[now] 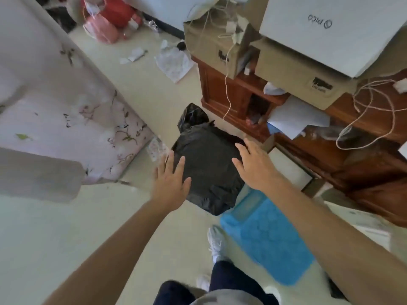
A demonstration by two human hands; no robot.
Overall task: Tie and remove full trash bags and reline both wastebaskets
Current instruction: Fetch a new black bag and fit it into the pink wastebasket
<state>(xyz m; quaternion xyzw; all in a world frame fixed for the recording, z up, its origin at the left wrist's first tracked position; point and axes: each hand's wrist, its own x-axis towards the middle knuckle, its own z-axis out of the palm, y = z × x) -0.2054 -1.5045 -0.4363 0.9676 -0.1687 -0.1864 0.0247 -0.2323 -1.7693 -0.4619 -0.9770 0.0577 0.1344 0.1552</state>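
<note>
Now, both hands hover over the black bag (209, 170) on the floor (66, 227), between bed (66, 119) and wooden cabinet (220, 91). Left hand (170, 181): fingers spread, at its left edge. Right hand (253, 166): spread too, at its right edge. Neither grips anything. Likely step: gathering the bag's rim. Next I need plastic pinched on both sides.

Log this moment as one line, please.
black trash bag: on floor, beside blue mat | left hand: open, at its left edge | right hand: open, at its right edge | grip: none
</note>
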